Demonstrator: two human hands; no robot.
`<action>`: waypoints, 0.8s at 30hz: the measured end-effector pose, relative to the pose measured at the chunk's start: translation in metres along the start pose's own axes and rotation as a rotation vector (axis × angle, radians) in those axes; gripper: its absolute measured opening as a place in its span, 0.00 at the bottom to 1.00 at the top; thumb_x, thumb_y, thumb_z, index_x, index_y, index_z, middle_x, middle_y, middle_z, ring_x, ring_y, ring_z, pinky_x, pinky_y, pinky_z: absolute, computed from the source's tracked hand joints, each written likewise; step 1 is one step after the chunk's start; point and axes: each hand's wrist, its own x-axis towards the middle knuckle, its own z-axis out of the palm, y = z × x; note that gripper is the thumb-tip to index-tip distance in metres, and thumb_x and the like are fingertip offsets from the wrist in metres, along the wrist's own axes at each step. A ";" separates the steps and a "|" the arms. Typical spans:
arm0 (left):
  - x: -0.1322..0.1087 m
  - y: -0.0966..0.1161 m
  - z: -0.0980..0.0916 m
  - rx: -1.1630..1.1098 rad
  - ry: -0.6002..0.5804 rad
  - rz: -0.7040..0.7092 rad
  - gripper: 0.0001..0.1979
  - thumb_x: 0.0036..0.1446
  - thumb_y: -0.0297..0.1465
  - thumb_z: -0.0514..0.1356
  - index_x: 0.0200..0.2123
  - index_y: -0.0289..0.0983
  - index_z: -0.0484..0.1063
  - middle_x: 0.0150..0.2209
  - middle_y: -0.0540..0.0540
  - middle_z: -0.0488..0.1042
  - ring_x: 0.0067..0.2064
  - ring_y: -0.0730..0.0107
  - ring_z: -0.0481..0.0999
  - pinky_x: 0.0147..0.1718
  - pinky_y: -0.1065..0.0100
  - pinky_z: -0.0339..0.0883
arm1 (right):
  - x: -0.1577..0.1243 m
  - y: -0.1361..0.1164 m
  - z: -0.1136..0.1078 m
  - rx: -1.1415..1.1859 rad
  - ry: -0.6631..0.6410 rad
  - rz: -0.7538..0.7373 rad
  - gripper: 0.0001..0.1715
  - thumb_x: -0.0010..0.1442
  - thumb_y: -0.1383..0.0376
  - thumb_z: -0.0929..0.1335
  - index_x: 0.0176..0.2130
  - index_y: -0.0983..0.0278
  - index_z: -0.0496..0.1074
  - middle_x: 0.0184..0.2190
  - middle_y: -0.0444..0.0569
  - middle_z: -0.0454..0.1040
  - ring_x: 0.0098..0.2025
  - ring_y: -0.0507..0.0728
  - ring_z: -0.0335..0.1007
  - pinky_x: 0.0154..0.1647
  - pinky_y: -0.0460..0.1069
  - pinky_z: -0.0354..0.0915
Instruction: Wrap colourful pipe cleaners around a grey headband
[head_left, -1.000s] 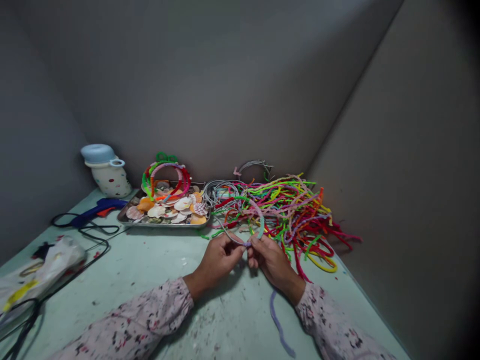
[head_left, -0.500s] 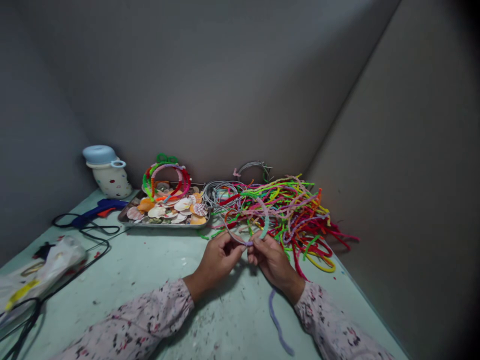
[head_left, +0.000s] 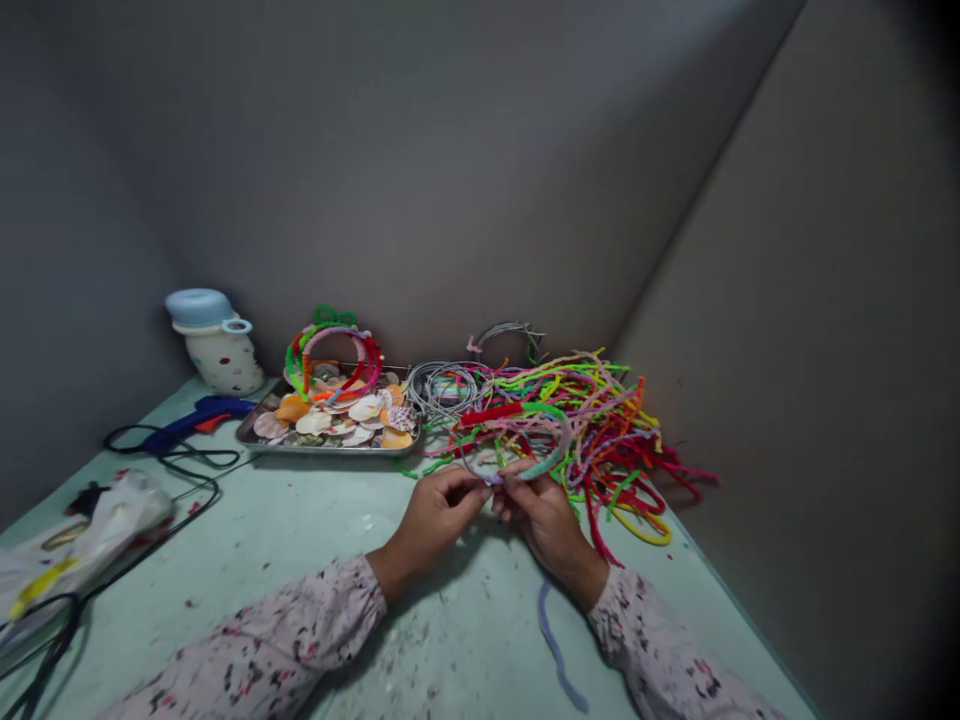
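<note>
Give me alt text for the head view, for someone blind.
A left hand and right hand pinch a partly fuzzy ring over a pale green table. Beyond lie a tray of shells and a tangle of colorful pipe cleaners; a lidded bottle and blue tool are farther left.

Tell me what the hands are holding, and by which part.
The left hand and the right hand both pinch the colorful hoop on its near side, close together at the purple wrapping.
</note>
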 end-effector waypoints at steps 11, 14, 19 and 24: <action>0.002 -0.007 0.000 0.020 0.070 -0.033 0.11 0.55 0.36 0.60 0.29 0.33 0.76 0.27 0.47 0.73 0.30 0.72 0.69 0.29 0.72 0.62 | 0.001 0.002 -0.002 -0.028 -0.003 0.019 0.13 0.57 0.57 0.70 0.37 0.65 0.71 0.24 0.44 0.73 0.24 0.50 0.67 0.25 0.44 0.62; 0.002 -0.005 0.000 0.007 0.077 -0.033 0.11 0.55 0.36 0.60 0.32 0.34 0.77 0.28 0.47 0.74 0.31 0.71 0.70 0.30 0.72 0.62 | 0.001 0.002 -0.002 -0.052 0.001 0.022 0.14 0.57 0.57 0.70 0.37 0.65 0.72 0.25 0.45 0.73 0.25 0.50 0.67 0.24 0.44 0.62; 0.003 -0.002 0.000 -0.006 0.087 -0.058 0.13 0.55 0.37 0.60 0.30 0.33 0.77 0.26 0.48 0.73 0.28 0.73 0.68 0.27 0.73 0.60 | 0.000 0.001 -0.001 -0.070 0.013 0.028 0.15 0.56 0.55 0.70 0.36 0.65 0.73 0.26 0.45 0.73 0.24 0.50 0.66 0.23 0.45 0.61; 0.003 -0.005 0.000 -0.018 0.090 -0.093 0.14 0.55 0.39 0.60 0.28 0.32 0.76 0.23 0.50 0.69 0.25 0.75 0.64 0.24 0.73 0.57 | 0.000 0.001 -0.001 -0.092 0.016 0.036 0.15 0.56 0.55 0.70 0.36 0.65 0.73 0.24 0.45 0.73 0.22 0.50 0.66 0.22 0.44 0.61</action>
